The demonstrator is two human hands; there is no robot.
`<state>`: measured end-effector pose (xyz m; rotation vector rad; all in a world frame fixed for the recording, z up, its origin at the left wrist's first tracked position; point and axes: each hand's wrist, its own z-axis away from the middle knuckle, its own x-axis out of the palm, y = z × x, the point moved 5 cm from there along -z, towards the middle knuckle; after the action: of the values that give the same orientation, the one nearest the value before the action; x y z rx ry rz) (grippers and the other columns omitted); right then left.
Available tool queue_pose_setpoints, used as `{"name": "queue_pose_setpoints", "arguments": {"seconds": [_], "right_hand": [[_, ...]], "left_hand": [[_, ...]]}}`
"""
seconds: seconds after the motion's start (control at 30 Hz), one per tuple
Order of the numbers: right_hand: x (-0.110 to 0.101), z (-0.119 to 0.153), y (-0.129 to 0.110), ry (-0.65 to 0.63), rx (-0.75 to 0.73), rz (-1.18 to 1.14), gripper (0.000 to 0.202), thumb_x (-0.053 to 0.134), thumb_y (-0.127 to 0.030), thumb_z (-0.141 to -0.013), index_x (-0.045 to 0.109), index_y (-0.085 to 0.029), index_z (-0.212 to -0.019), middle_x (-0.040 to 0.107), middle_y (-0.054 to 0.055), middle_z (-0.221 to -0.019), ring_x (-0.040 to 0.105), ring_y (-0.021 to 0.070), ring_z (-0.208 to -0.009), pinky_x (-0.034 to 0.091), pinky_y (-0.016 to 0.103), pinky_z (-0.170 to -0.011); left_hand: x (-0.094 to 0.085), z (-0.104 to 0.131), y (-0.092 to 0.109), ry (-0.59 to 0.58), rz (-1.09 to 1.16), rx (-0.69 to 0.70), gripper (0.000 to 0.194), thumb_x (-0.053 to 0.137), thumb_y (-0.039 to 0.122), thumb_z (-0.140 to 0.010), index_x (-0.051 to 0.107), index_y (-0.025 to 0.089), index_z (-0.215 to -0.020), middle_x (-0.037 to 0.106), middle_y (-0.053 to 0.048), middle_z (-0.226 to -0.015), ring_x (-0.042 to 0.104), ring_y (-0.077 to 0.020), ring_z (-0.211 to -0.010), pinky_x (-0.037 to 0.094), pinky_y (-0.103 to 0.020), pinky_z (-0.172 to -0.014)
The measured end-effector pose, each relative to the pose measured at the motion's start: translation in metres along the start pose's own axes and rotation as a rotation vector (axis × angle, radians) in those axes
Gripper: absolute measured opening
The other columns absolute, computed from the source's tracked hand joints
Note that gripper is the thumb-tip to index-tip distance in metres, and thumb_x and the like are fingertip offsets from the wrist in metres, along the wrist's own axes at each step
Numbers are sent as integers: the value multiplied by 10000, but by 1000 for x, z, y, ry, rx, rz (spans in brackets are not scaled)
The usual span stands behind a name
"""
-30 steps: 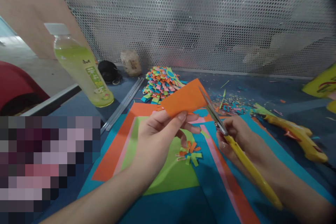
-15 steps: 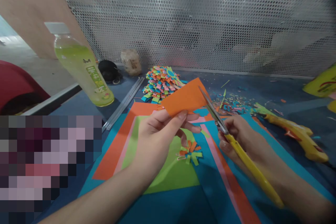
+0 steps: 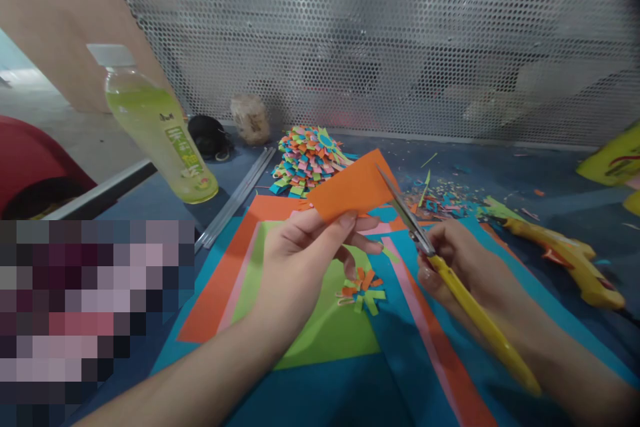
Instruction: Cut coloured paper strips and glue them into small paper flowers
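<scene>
Between thumb and fingers, my left hand [image 3: 310, 247] pinches a folded-looking piece of orange paper [image 3: 353, 187], held up over the sheets. My right hand [image 3: 455, 267] grips yellow-handled scissors [image 3: 465, 307], their blades across the right end of that paper. Below my left fingertips lies a small flower-like cluster of orange and green paper strips [image 3: 370, 299]. Under both hands are stacked coloured sheets, among them a green sheet [image 3: 325, 340] and a blue sheet [image 3: 300, 390]. Behind the orange paper stands a heap of fringed multicoloured paper pieces [image 3: 307, 160].
A bottle of yellow-green drink [image 3: 160, 133] stands at the left beside clear glue sticks [image 3: 235, 197]. Tiny paper scraps [image 3: 445, 200] and a yellow glue gun [image 3: 565, 257] lie to the right. A perforated metal panel [image 3: 375, 33] closes off the back.
Almost nothing differs. The scissor blades and the orange paper have shifted only very slightly against each other; both hands keep their hold.
</scene>
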<state>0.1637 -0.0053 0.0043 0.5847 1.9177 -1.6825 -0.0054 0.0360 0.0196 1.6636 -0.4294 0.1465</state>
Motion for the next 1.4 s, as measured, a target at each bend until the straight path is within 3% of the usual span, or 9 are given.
{"name": "queue_pose_setpoints", "arguments": {"seconds": [0.87,1.13,1.4], "right_hand": [[-2,0,-6,33,-49,75,246,444,-444,-845,354,-219,-804,389,-63,-593,396,89,-475,319,208,-422],[-2,-2,-5,-5,-27,-3,202,494,-344,-811,334,-221,-800,433,-56,-604,416,98,-494,323,219,-443],[-1,-3,-4,11,-46,-37,225,501,-367,-804,327,-224,-788,412,-57,-610,412,99,-509,327,218,-445]], "left_hand": [[1,-2,-1,-33,40,2,123,612,183,-779,701,182,-694,733,-21,-792,651,-104,-571,447,-137,-387],[3,1,-3,-93,13,-45,118,612,194,-785,697,158,-713,735,-37,-774,641,-90,-547,453,-130,-398],[3,0,-1,-103,-12,-11,144,594,188,-798,700,168,-703,736,-37,-810,645,-86,-554,447,-126,-400]]}}
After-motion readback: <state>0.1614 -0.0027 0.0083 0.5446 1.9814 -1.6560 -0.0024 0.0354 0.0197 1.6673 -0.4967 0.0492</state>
